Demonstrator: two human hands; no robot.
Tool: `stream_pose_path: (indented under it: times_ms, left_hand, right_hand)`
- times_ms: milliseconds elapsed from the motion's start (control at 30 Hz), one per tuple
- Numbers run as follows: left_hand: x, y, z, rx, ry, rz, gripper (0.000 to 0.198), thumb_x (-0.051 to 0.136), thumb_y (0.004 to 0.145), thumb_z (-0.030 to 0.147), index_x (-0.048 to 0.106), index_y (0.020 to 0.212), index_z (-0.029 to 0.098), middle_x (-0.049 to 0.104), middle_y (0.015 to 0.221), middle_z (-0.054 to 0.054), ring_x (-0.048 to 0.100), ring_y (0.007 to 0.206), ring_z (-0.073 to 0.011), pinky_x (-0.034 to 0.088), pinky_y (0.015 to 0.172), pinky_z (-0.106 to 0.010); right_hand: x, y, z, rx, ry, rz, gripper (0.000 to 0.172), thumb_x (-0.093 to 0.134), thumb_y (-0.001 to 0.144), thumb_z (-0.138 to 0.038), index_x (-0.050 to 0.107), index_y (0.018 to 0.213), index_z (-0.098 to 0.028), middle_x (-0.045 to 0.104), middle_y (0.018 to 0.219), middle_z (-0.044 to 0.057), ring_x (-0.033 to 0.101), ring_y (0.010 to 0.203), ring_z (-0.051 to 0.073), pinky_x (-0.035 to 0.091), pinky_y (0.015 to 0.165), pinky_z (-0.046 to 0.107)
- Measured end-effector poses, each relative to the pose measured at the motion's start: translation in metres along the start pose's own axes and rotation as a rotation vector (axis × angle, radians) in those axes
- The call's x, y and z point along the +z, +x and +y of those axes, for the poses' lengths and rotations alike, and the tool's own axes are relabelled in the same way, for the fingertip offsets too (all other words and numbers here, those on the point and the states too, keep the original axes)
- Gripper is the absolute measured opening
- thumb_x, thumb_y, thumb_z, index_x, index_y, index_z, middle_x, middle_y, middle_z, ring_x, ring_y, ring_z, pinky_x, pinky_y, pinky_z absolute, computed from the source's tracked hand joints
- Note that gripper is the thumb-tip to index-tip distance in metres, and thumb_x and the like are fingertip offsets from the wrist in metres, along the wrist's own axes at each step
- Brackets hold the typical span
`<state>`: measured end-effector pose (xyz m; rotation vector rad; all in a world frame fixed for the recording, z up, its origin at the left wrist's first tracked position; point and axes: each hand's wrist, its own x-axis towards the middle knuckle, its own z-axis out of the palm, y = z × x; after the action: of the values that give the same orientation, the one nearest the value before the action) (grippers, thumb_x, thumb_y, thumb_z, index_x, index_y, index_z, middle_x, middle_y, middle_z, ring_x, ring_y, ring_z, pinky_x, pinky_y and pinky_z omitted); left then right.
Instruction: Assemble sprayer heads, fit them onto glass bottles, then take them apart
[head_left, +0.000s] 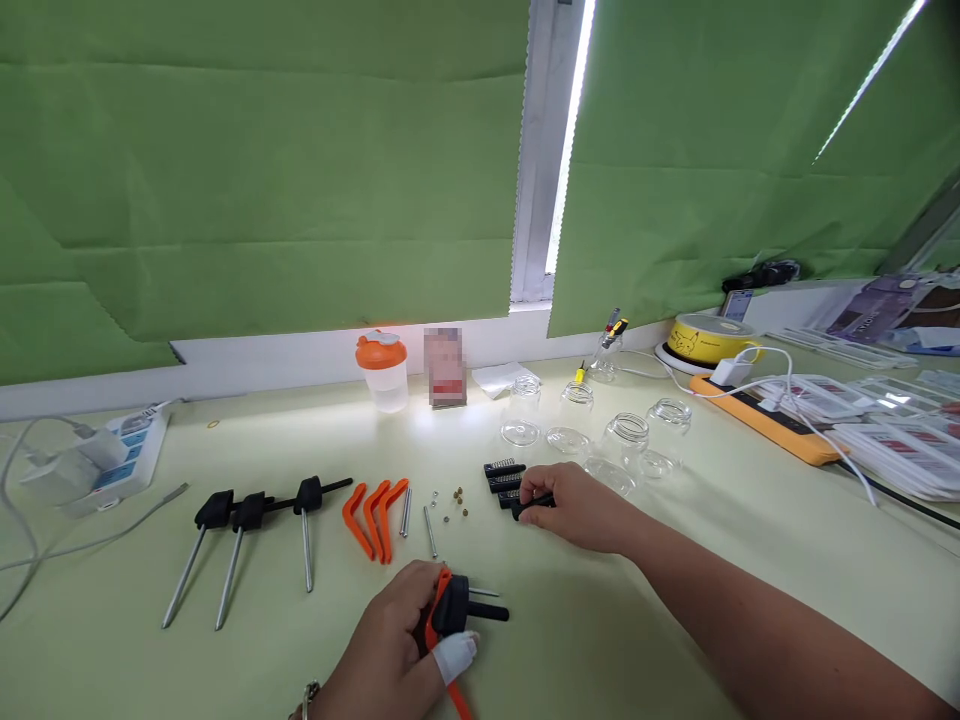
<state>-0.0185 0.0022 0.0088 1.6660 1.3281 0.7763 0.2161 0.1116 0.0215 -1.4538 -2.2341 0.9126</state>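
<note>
My left hand (397, 630) is closed round a black part with an orange lever (450, 605) low in the middle; its thumb wears a white wrap. My right hand (574, 505) reaches forward and pinches a small black piece (534, 503) beside a short row of black pieces with springs (504, 473). Left of them lie three orange levers (375, 515), a few metal pins (427, 525) and tiny brass bits (457, 497). Three black heads on metal rods (247, 525) lie further left.
Several clear glass jars (626, 440) stand behind my right hand. An orange-lidded cup (382, 372) sits by the wall. A white power strip (112, 460) with cables lies at the left; an orange power strip (765, 420) and packaged stacks (900, 440) fill the right.
</note>
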Motion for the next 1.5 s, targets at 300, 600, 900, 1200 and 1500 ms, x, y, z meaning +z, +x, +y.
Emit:
stream_pose_path:
  times_ms: [300, 600, 900, 1200, 1500]
  left_hand:
    - [-0.001, -0.001, -0.014, -0.019, 0.182, -0.015, 0.041, 0.059, 0.074, 0.041, 0.06, 0.111, 0.022, 0.048, 0.134, -0.009, 0.042, 0.123, -0.0298, 0.034, 0.104, -0.04]
    - [-0.001, 0.001, -0.02, 0.03, 0.343, -0.034, 0.042, 0.053, 0.081, 0.041, 0.054, 0.119, 0.025, 0.041, 0.14, -0.006, 0.036, 0.129, -0.0265, 0.035, 0.104, -0.043]
    - [0.0, 0.002, -0.03, 0.049, 0.487, -0.024, 0.055, 0.048, 0.082, 0.047, 0.042, 0.131, 0.023, 0.037, 0.142, -0.007, 0.034, 0.131, -0.0245, 0.032, 0.107, -0.041]
    - [0.002, -0.001, -0.025, 0.149, 0.643, -0.04, 0.064, 0.051, 0.08, 0.041, 0.031, 0.137, 0.019, 0.042, 0.139, -0.01, 0.043, 0.125, -0.0251, 0.04, 0.102, -0.038]
    - [-0.014, 0.004, -0.007, 0.37, 0.708, -0.006, 0.037, 0.044, 0.087, 0.036, 0.05, 0.12, 0.021, 0.054, 0.126, -0.01, 0.056, 0.11, -0.0211, 0.049, 0.091, -0.032]
  right_hand:
    - [0.0, 0.003, 0.002, 0.007, -0.084, 0.008, 0.01, 0.061, 0.073, -0.028, 0.062, 0.08, -0.021, 0.063, 0.082, 0.002, 0.054, 0.072, 0.015, 0.036, 0.06, 0.026]
    - [-0.007, 0.003, 0.002, 0.023, -0.116, 0.002, 0.021, 0.055, 0.078, -0.038, 0.061, 0.073, -0.019, 0.059, 0.07, 0.001, 0.048, 0.058, 0.011, 0.032, 0.052, 0.023]
    - [-0.01, 0.005, 0.006, 0.016, -0.123, -0.005, 0.025, 0.053, 0.078, -0.043, 0.061, 0.072, -0.02, 0.055, 0.065, -0.001, 0.045, 0.056, 0.011, 0.031, 0.049, 0.022]
    - [-0.006, 0.005, 0.008, -0.054, -0.048, -0.085, 0.021, 0.055, 0.076, -0.039, 0.062, 0.073, -0.019, 0.061, 0.072, 0.0, 0.048, 0.06, 0.011, 0.035, 0.052, 0.022]
    - [-0.001, 0.004, 0.008, -0.071, -0.025, -0.107, 0.017, 0.058, 0.074, -0.035, 0.064, 0.077, -0.02, 0.065, 0.081, 0.002, 0.056, 0.068, 0.014, 0.038, 0.055, 0.022]
